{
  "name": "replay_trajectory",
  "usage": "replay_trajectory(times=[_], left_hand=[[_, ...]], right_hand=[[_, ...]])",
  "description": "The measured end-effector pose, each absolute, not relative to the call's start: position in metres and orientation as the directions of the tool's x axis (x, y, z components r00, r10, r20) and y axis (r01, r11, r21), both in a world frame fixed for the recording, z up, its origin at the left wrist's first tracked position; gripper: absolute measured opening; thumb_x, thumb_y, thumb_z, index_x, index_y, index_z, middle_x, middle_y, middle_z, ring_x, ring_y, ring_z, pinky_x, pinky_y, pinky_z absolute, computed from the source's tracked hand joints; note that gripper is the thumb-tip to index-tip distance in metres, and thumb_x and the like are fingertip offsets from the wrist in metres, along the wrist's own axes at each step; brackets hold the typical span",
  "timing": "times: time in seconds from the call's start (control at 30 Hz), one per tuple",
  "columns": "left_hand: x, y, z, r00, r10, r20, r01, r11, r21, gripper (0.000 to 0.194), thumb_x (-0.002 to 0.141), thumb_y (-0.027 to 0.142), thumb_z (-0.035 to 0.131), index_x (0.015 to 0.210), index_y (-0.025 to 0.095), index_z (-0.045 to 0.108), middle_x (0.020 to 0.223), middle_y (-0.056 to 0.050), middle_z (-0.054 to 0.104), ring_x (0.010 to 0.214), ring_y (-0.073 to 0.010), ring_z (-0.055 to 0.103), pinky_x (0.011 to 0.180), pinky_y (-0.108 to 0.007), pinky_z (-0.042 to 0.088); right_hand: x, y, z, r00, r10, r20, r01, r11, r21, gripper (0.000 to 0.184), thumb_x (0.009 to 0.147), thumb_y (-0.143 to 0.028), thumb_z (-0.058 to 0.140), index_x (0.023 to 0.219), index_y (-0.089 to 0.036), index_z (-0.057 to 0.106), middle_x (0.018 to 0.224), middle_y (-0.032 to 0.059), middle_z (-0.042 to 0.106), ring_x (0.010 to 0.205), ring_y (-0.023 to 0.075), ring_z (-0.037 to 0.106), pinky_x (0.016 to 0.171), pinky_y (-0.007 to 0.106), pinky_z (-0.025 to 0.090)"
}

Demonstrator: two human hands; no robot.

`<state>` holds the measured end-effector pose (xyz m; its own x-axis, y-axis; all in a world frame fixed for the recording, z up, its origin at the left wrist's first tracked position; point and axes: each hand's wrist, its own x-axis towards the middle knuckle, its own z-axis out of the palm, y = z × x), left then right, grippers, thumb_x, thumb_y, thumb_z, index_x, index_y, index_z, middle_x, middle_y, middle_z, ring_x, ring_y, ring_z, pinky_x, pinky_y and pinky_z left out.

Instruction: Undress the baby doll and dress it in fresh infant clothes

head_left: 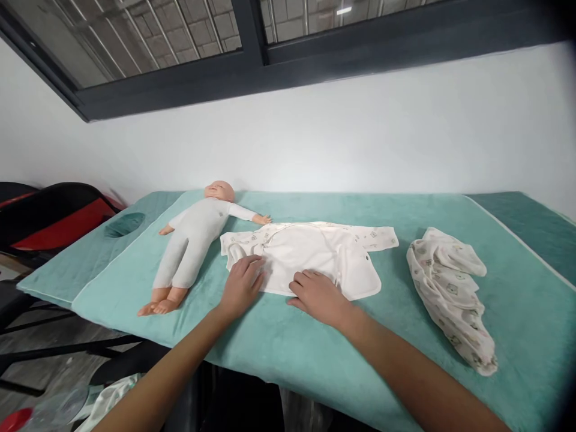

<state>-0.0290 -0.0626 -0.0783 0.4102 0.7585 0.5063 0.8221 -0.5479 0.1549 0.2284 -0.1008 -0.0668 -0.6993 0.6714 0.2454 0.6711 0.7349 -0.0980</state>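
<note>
A white baby top (306,249) with a small print on its sleeves lies spread open on the green padded bed. My left hand (243,285) rests on its left side, fingers stretched out over the fabric, which is rumpled there. On the lower front edge lies my right hand (320,297), fingers slightly bent and apart from the thumb. Left of the top, a baby doll (198,231) in a white body lies on its back, one arm stretched out towards the top's upper edge.
A bunched printed baby garment (450,294) lies on the right of the green padded bed (360,354). Behind stands a white wall (382,132) below a dark-framed window (256,36). At left are black and red chairs (67,219); a bottle with a red cap (18,419) shows at lower left.
</note>
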Motion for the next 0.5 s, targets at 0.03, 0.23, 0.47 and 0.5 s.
replay_trajectory(times=[0.03, 0.23, 0.47, 0.5], left_hand=[[-0.024, -0.058, -0.077, 0.398, 0.759, 0.516, 0.825, -0.542, 0.161, 0.031, 0.094, 0.026, 0.05, 0.124, 0.022, 0.055, 0.126, -0.011, 0.058, 0.118, -0.0253, 0.054, 0.102, -0.043, 0.045], [-0.007, 0.046, -0.059, 0.127, 0.951, 0.281, 0.951, -0.197, 0.237, 0.034, 0.09, 0.029, 0.053, 0.121, 0.017, 0.06, 0.125, -0.015, 0.059, 0.123, -0.0316, 0.05, 0.103, -0.043, 0.041], [-0.009, 0.107, -0.055, 0.117, 0.975, 0.188, 0.964, -0.157, 0.215, 0.022, 0.09, 0.027, 0.052, 0.104, 0.02, 0.068, 0.105, -0.012, 0.065, 0.104, -0.0292, 0.058, 0.088, -0.038, 0.045], [-0.007, 0.107, -0.054, 0.111, 0.972, 0.209, 0.964, -0.156, 0.216, 0.024, 0.092, 0.027, 0.048, 0.105, 0.019, 0.068, 0.107, -0.013, 0.064, 0.106, -0.0295, 0.057, 0.09, -0.039, 0.045]], right_hand=[[0.228, -0.101, -0.067, -0.695, 0.678, 0.239, 0.68, 0.728, -0.088, 0.024, 0.097, -0.041, 0.054, 0.099, -0.018, 0.058, 0.1, 0.0057, 0.059, 0.092, 0.0212, 0.056, 0.076, 0.035, 0.042], [0.227, -0.101, -0.07, -0.715, 0.663, 0.223, 0.672, 0.739, -0.041, 0.015, 0.101, -0.02, 0.044, 0.094, -0.017, 0.058, 0.095, 0.0056, 0.058, 0.088, 0.0198, 0.054, 0.074, 0.034, 0.041], [0.229, -0.095, -0.076, -0.721, 0.659, 0.212, 0.653, 0.75, -0.107, 0.018, 0.102, -0.024, 0.044, 0.096, -0.018, 0.059, 0.095, 0.0058, 0.058, 0.089, 0.02, 0.053, 0.077, 0.034, 0.041], [0.229, -0.096, -0.076, -0.72, 0.66, 0.215, 0.651, 0.75, -0.12, 0.019, 0.102, -0.025, 0.043, 0.096, -0.018, 0.059, 0.095, 0.0057, 0.058, 0.089, 0.0199, 0.053, 0.078, 0.034, 0.041]])
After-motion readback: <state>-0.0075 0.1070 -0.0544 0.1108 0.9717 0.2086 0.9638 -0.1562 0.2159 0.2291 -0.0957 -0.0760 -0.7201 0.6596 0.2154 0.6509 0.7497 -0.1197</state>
